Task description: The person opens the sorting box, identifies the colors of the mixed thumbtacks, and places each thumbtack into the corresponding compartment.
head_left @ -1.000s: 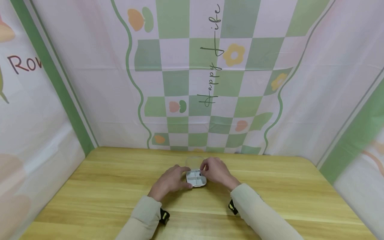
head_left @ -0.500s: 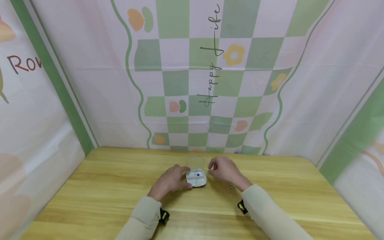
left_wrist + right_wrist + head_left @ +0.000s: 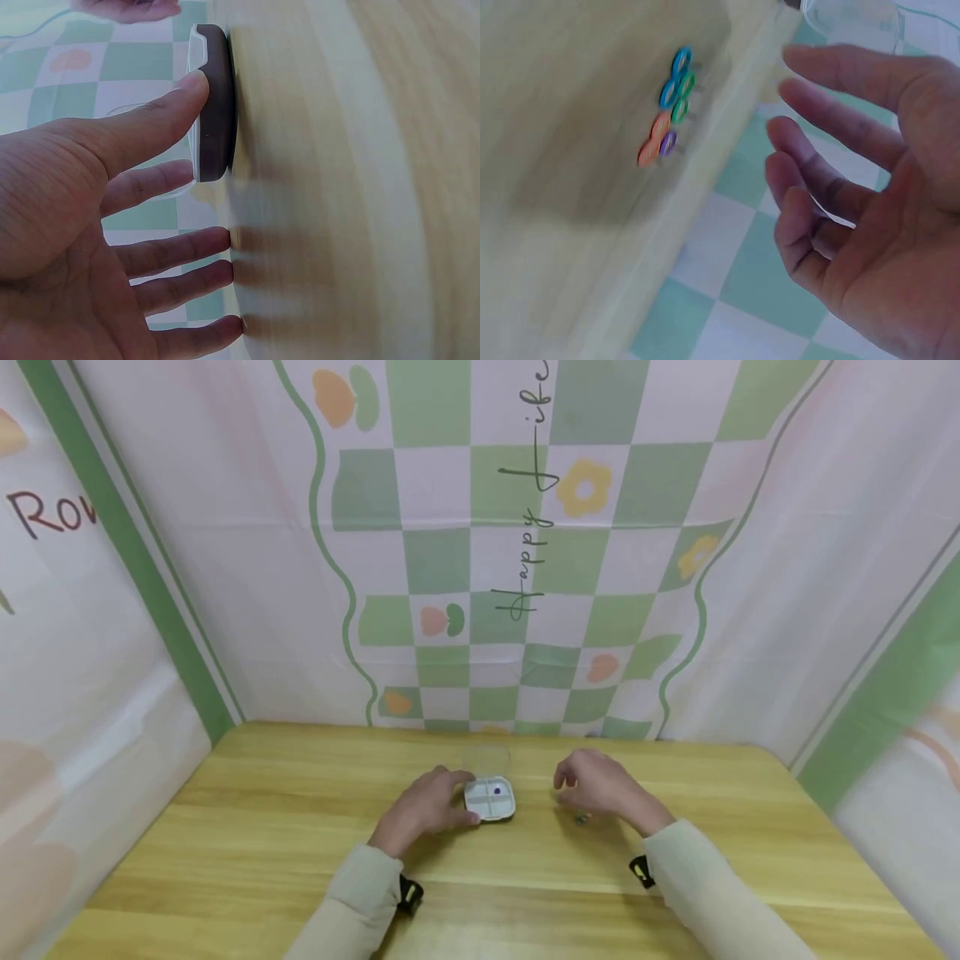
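A small pill box [image 3: 491, 817] with four white compartments and a dark base [image 3: 216, 112] lies on the table, its clear lid [image 3: 487, 760] swung open to the back. One small purple piece [image 3: 497, 791] sits in the back right compartment. My left hand [image 3: 425, 806] holds the box from the left, thumb at the front edge and index finger at the back. To the right, my right hand [image 3: 600, 785] hovers with loosely bent fingers and nothing between them. Close below it lie several small ring-shaped pieces, including blue [image 3: 681, 61], green [image 3: 679, 111], orange [image 3: 649, 153] and purple [image 3: 668, 142].
The wooden table [image 3: 262, 827] carries all of this. Behind it hangs a cloth [image 3: 442, 560] with green checks and flowers, and more printed cloth [image 3: 75, 693] closes off the left side.
My right hand has drawn away from the pill box to the right, uncovering the purple piece in its compartment. My left hand keeps its hold on the box.
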Demonstrator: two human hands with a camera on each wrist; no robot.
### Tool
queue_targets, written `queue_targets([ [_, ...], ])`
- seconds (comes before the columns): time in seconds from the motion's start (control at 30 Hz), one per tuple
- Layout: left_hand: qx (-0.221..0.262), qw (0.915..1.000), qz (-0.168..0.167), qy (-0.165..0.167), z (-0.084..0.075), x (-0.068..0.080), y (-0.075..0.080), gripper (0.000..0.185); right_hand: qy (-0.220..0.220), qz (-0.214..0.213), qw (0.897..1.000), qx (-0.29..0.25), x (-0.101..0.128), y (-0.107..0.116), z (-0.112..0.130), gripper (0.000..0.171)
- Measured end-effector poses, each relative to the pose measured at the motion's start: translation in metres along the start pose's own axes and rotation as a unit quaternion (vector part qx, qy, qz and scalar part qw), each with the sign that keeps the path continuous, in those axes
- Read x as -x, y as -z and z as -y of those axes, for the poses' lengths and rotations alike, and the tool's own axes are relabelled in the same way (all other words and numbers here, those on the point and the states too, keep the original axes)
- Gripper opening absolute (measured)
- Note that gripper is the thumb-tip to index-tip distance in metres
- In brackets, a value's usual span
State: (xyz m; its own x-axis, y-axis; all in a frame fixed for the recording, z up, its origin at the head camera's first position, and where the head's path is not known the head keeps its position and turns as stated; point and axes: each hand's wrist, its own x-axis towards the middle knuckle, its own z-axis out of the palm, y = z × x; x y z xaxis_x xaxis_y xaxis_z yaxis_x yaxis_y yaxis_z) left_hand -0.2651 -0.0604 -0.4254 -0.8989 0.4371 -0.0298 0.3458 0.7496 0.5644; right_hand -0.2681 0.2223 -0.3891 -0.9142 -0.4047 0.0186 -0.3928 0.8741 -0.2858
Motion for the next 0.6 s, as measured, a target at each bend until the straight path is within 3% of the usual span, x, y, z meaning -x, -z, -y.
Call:
queue_targets([
  [0.23,-0.006,0.9999,-0.001,-0.009,0.003,-0.001,-0.002,0.065,0.011,0.042,0.999,0.026,0.006,0.003,-0.012,0.011],
  [0.6,-0.009,0.9999,0.005,-0.003,0.001,-0.002,0.002,0.066,0.029,0.056,0.997,0.044,0.007,0.007,-0.014,0.013],
])
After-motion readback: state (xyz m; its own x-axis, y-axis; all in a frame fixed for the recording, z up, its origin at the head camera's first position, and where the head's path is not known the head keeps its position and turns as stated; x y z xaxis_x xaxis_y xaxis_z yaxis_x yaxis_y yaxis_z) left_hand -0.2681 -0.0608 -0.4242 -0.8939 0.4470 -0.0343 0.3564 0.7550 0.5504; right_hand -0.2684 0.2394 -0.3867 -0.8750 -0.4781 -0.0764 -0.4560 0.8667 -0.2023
